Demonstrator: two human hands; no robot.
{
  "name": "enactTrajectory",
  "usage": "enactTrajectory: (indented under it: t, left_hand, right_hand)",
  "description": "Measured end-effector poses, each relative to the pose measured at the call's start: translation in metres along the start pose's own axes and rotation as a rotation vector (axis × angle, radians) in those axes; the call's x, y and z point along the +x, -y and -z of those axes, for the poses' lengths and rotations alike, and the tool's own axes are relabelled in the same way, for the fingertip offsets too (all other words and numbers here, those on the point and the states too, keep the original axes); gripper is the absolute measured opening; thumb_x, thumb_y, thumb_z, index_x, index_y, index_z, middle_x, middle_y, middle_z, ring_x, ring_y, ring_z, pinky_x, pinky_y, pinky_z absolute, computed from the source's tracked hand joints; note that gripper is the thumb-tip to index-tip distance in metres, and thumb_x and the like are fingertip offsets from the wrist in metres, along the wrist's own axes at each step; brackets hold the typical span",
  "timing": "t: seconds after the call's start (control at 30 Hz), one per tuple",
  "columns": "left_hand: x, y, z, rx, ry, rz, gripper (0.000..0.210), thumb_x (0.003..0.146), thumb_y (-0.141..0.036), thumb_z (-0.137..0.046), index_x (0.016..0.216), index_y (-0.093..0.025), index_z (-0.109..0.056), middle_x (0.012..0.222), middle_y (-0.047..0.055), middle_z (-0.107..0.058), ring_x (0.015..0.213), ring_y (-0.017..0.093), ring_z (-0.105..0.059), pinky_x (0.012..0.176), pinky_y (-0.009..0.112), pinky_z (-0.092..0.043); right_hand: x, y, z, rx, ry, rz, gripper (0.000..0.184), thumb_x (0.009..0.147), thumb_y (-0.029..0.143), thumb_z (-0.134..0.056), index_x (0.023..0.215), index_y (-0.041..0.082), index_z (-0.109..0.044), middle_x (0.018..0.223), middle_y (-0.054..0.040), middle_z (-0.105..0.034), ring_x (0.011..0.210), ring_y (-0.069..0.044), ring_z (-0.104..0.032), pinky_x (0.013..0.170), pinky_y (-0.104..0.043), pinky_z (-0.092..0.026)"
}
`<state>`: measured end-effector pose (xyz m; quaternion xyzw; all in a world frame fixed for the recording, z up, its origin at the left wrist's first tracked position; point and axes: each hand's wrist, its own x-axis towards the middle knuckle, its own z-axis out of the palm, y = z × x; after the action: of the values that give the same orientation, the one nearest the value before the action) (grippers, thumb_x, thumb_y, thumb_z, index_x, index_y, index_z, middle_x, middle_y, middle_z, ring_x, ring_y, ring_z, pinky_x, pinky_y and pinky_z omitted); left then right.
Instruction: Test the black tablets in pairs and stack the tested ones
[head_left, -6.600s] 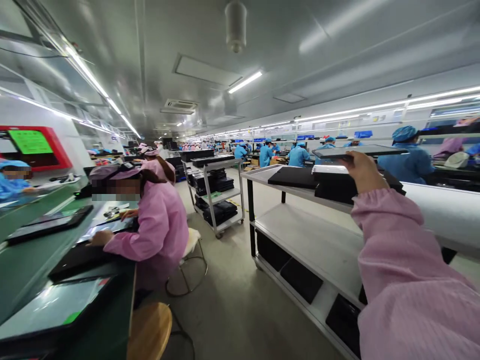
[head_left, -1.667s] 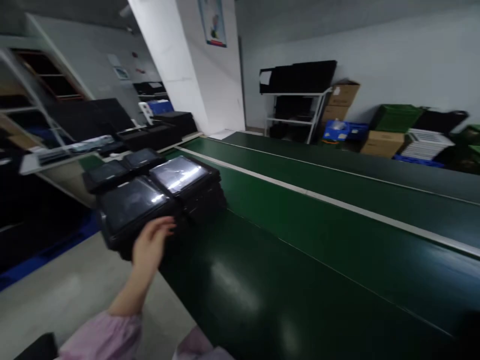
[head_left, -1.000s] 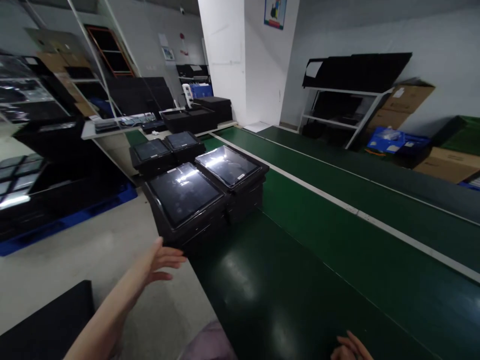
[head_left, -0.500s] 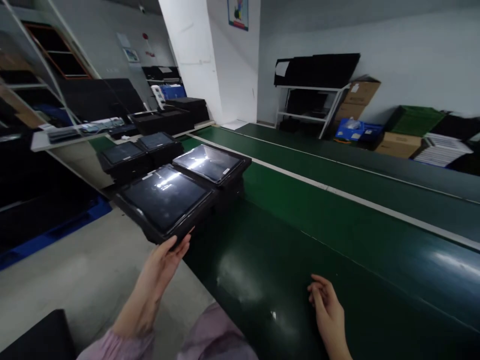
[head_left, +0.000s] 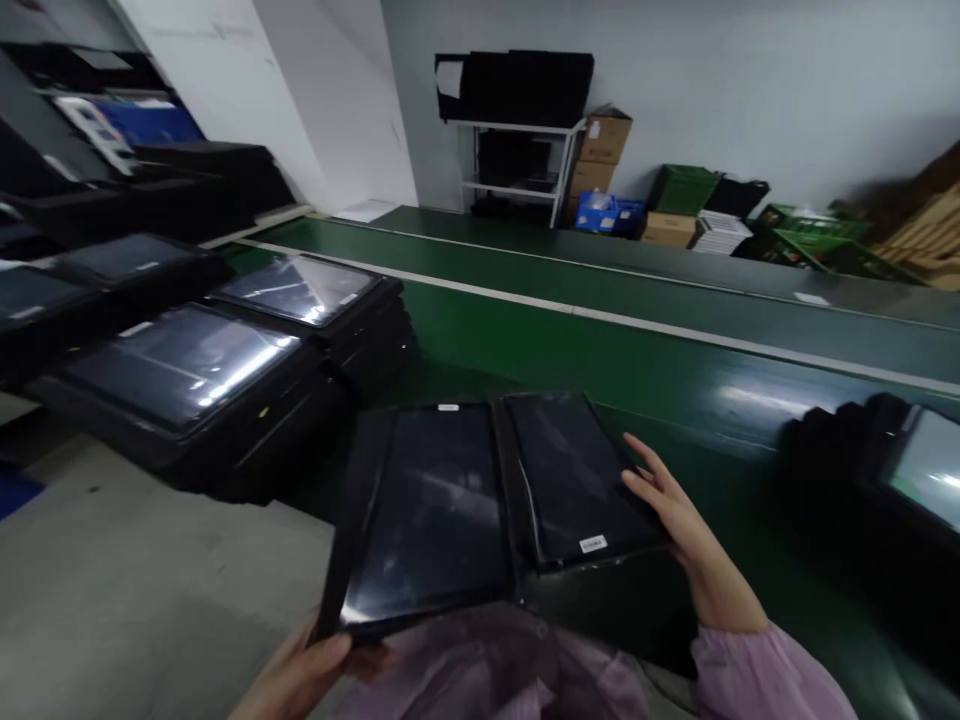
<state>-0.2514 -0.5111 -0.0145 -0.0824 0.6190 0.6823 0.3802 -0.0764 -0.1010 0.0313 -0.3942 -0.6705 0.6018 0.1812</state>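
A black tray (head_left: 358, 490) with two dark, glossy flat screens in it is held in front of my body, above the green work surface. The left screen (head_left: 439, 500) has a small white label at its far edge; the right screen (head_left: 574, 470) has one at its near edge. My left hand (head_left: 304, 670) grips the tray's near left corner, thumb on top and the other fingers partly hidden below. Along the right side, my right hand (head_left: 671, 505) holds the tray's edge with its fingers over the rim.
To the left stands a stack of similar black trays (head_left: 255, 430) with screens on top. Another dark stack (head_left: 832, 450) is at the right edge. A green conveyor-like surface (head_left: 480, 330) runs across behind; a shelf (head_left: 517, 127), cardboard boxes (head_left: 604, 135) and green crates (head_left: 817, 225) stand by the wall.
The view has turned right. My left hand has come away from the stack's near corner, and a tray with two screens is now between both hands. My right hand, earlier holding nothing, grips its right side.
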Motion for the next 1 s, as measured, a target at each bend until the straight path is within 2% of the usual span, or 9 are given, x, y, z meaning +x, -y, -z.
enactTrajectory:
  t: [0.1, 0.2, 0.27, 0.33, 0.4, 0.5, 0.6, 0.77, 1.0]
  left_hand:
    - [0.032, -0.021, -0.021, 0.178, 0.060, -0.021, 0.051, 0.058, -0.065, -0.093, 0.087, -0.024, -0.082, 0.086, 0.011, -0.084, 0.080, 0.037, -0.079, 0.074, 0.047, -0.066]
    - [0.057, -0.060, -0.026, 0.584, -0.056, -0.201, 0.058, 0.064, -0.075, -0.078, 0.097, -0.029, -0.082, 0.102, 0.011, -0.085, 0.090, 0.039, -0.079, 0.077, 0.049, -0.067]
    - [0.070, -0.089, -0.045, 0.815, -0.139, -0.399, 0.053, 0.080, -0.073, -0.064, 0.108, -0.031, -0.081, 0.118, 0.009, -0.083, 0.110, 0.038, -0.077, 0.091, 0.050, -0.065]
    - [0.084, -0.110, -0.089, 0.951, 0.004, -0.580, 0.051, 0.085, -0.065, -0.063, 0.119, -0.030, -0.079, 0.128, 0.009, -0.081, 0.119, 0.036, -0.076, 0.102, 0.049, -0.062]
    - [0.100, -0.114, -0.153, 1.049, 0.184, -0.753, 0.045, 0.088, -0.054, -0.059, 0.118, -0.026, -0.080, 0.136, 0.013, -0.077, 0.129, 0.035, -0.072, 0.113, 0.049, -0.056]
    - [0.129, -0.101, -0.248, 1.152, 0.265, -0.817, 0.051, 0.086, -0.038, -0.064, 0.131, -0.018, -0.075, 0.157, 0.018, -0.063, 0.151, 0.038, -0.054, 0.125, 0.052, -0.043]
    - [0.151, -0.086, -0.298, 1.254, 0.269, -0.842, 0.058, 0.086, -0.032, -0.064, 0.140, -0.011, -0.069, 0.160, 0.025, -0.057, 0.158, 0.043, -0.043, 0.131, 0.064, -0.028]
    - [0.159, -0.083, -0.304, 1.363, 0.228, -0.844, 0.061, 0.086, -0.032, -0.064, 0.143, -0.011, -0.068, 0.159, 0.024, -0.059, 0.157, 0.045, -0.044, 0.132, 0.066, -0.024]
    - [0.169, -0.089, -0.309, 1.290, 0.200, -0.829, 0.053, 0.090, -0.020, -0.054, 0.139, -0.011, -0.071, 0.146, 0.021, -0.071, 0.147, 0.038, -0.057, 0.133, 0.063, -0.023]
  right_hand:
    - [-0.027, -0.018, 0.025, -0.149, -0.161, 0.029, 0.095, 0.068, 0.082, -0.081, 0.147, 0.032, -0.066, 0.145, -0.0121, -0.071, 0.137, -0.042, -0.065, 0.115, -0.062, -0.054]
    - [-0.043, -0.035, 0.040, -0.284, -0.324, 0.088, 0.087, 0.070, 0.083, -0.077, 0.137, 0.029, -0.072, 0.154, -0.0129, -0.063, 0.155, -0.046, -0.044, 0.129, -0.069, -0.034]
    - [-0.037, -0.043, 0.045, -0.358, -0.410, 0.135, 0.083, 0.068, 0.083, -0.079, 0.129, 0.028, -0.076, 0.156, -0.0142, -0.059, 0.162, -0.048, -0.029, 0.133, -0.071, -0.023]
    - [-0.018, -0.046, 0.045, -0.406, -0.460, 0.174, 0.082, 0.067, 0.083, -0.080, 0.126, 0.025, -0.077, 0.152, -0.0167, -0.061, 0.162, -0.049, -0.027, 0.132, -0.071, -0.023]
    - [0.006, -0.047, 0.044, -0.426, -0.482, 0.208, 0.082, 0.071, 0.083, -0.078, 0.127, 0.023, -0.077, 0.145, -0.0184, -0.065, 0.154, -0.048, -0.041, 0.129, -0.069, -0.033]
    - [0.032, -0.046, 0.043, -0.436, -0.509, 0.257, 0.077, 0.078, 0.083, -0.073, 0.126, 0.023, -0.076, 0.138, -0.0176, -0.069, 0.140, -0.043, -0.057, 0.121, -0.065, -0.046]
    - [0.034, -0.046, 0.043, -0.437, -0.527, 0.285, 0.071, 0.085, 0.082, -0.068, 0.125, 0.024, -0.076, 0.132, -0.0162, -0.072, 0.127, -0.038, -0.066, 0.112, -0.060, -0.056]
    - [0.022, -0.044, 0.042, -0.425, -0.515, 0.288, 0.068, 0.090, 0.079, -0.065, 0.128, 0.023, -0.075, 0.133, -0.0176, -0.070, 0.126, -0.036, -0.068, 0.105, -0.056, -0.062]
    - [0.032, -0.041, 0.038, -0.377, -0.442, 0.307, 0.069, 0.088, 0.078, -0.066, 0.131, 0.025, -0.073, 0.150, -0.0165, -0.064, 0.143, -0.037, -0.058, 0.120, -0.060, -0.050]
